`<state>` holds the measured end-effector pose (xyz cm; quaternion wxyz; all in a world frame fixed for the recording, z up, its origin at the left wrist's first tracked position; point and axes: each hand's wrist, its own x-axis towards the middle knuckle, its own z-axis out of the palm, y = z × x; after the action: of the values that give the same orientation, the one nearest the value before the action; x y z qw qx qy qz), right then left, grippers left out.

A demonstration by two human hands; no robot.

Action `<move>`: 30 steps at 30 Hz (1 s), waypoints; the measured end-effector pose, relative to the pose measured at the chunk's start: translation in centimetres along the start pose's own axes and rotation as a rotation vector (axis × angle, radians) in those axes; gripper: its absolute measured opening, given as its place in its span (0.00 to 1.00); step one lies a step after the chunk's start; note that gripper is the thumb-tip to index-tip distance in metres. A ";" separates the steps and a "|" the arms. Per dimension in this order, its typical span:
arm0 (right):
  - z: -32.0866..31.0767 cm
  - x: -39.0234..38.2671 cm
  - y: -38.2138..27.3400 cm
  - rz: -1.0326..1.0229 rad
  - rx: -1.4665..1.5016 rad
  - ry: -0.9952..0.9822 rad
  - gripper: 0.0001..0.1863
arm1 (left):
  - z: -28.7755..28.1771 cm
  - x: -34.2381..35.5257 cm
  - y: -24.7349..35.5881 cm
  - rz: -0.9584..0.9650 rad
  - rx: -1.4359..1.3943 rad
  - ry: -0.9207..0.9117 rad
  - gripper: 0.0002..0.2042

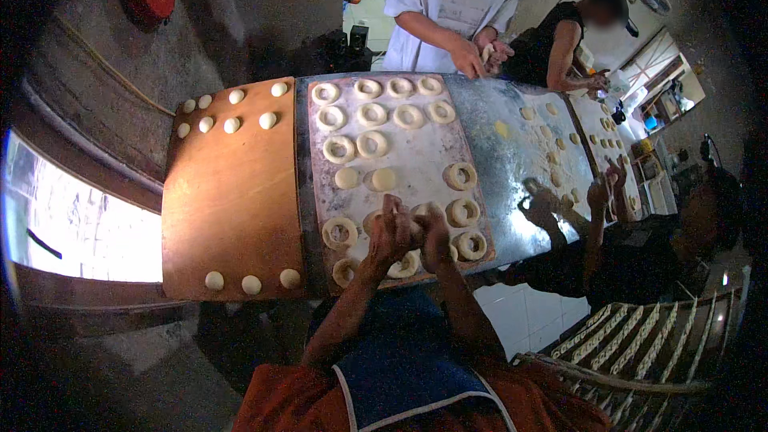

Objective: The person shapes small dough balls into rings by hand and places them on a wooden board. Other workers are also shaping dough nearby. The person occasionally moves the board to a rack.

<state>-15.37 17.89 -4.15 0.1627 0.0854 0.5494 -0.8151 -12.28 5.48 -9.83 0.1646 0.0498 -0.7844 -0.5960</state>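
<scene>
Pale dough rings [338, 233] in loose rows on a floured board [420, 150], with left hand [390, 228] and right hand [436, 238] close together over the near half. Drawn in toward each other rather than spread; cannot tell whether pinching dough or only pressed together, with the gap between hidden and blurred. Nearest in plain sight: a ring [429, 208] just beyond the right hand, partly covered, and a pair of discs [384, 179] without holes, side by side farther off. To the left, a brown board [232, 192] with balls [237, 97] at far and near ends. Past the far edge, a co-worker [452, 0] with both hands at some dough. Most at risk, by the look of it, at the near edge: forearms close over rings there, and so liable to smear or flatten them on any low pull back. Could also leave dough thin on one side, or torn, through uneven stretching. Along the right, tight spacing, hence possible sticking together after a sideways nudge.
</scene>
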 end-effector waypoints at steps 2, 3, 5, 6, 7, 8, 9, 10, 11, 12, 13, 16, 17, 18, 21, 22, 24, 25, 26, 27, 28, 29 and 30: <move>0.8 -1.0 0.9 -0.506 -0.763 -0.097 0.17 | -0.4 -0.8 -1.2 -0.003 0.128 -0.043 0.20; 1.1 -1.2 1.4 -0.683 -1.060 -0.168 0.18 | -0.7 -1.1 -1.7 -0.054 0.049 -0.013 0.20; 1.3 -1.5 2.5 -0.707 -1.178 -0.124 0.20 | -1.1 -1.7 -2.4 -0.341 -0.514 0.096 0.21; 1.2 -1.7 3.1 -0.637 -1.143 -0.071 0.22 | -1.3 -1.9 -2.7 -0.401 -0.599 0.059 0.22; 1.3 -1.5 3.8 -0.641 -1.077 -0.009 0.20 | -1.4 -2.2 -2.9 -0.367 -0.675 0.045 0.23; 1.1 -1.6 4.3 -0.760 -1.108 -0.043 0.18 | -1.9 -2.2 -3.1 -0.293 -0.607 -0.006 0.22; 1.1 -1.2 4.8 -0.953 -1.107 -0.070 0.15 | -1.9 -2.5 -3.2 -0.109 -0.417 0.042 0.21; 0.9 -1.3 5.2 -1.026 -1.124 -0.151 0.15 | -2.1 -2.6 -3.2 0.116 -0.056 0.129 0.19; 0.9 -1.1 5.5 -1.030 -1.089 -0.155 0.16 | -2.2 -2.8 -3.2 0.244 0.169 0.220 0.18; 0.7 -1.4 5.7 -0.919 -1.077 -0.213 0.17 | -2.4 -2.9 -3.1 0.329 0.236 0.298 0.18; 0.9 -1.3 5.8 -0.773 -0.953 -0.226 0.17 | -2.6 -2.9 -2.9 0.258 0.117 0.262 0.18; 1.1 -2.1 5.3 -0.297 -0.337 -0.115 0.19 | -2.9 -2.8 -2.2 -0.087 -0.369 0.092 0.18; 1.3 -2.4 4.9 -0.298 -0.464 -0.151 0.19 | -3.0 -2.8 -1.9 -0.168 -0.456 0.048 0.18; 1.4 -2.9 4.4 -0.297 -0.591 -0.188 0.19 | -3.1 -2.8 -1.7 -0.181 -0.470 0.040 0.18; 2.0 -4.1 2.9 -0.438 -0.674 -0.253 0.19 | -3.2 -2.8 -1.5 -0.086 -0.376 0.148 0.18; 2.0 -4.4 2.3 -0.405 -0.659 -0.254 0.20 | -3.3 -2.7 -1.5 -0.222 -0.546 0.081 0.18; 1.8 -4.8 1.4 -0.234 -0.635 -0.243 0.22 | -3.3 -2.4 -1.5 -0.305 -0.623 0.009 0.18; 1.9 -4.7 1.5 -0.310 -0.700 -0.234 0.22 | -3.3 -2.1 -1.4 -0.250 -0.515 0.029 0.17; 1.3 -4.6 1.2 -0.386 -0.766 -0.219 0.23 | -3.1 -2.0 -1.2 0.057 -0.152 0.141 0.18; 1.0 -4.4 1.7 -0.678 -0.901 -0.202 0.22 | -2.9 -1.8 -1.0 0.356 0.216 0.296 0.18; 0.3 -4.0 1.9 -0.901 -1.042 -0.253 0.21 | -2.6 -1.8 -0.6 0.382 0.216 0.350 0.18; -0.3 -3.5 2.5 -1.035 -1.125 -0.218 0.20 | -2.2 -1.7 -0.3 0.297 0.083 0.377 0.18; -1.5 -3.0 2.7 -1.095 -1.222 -0.247 0.20 | -1.9 -1.9 0.2 -0.062 -0.416 0.284 0.18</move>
<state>-11.71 18.83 -6.06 -0.1803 -0.3879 0.8374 -0.3404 -9.86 4.31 -9.62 0.2615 0.1224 -0.6121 -0.7362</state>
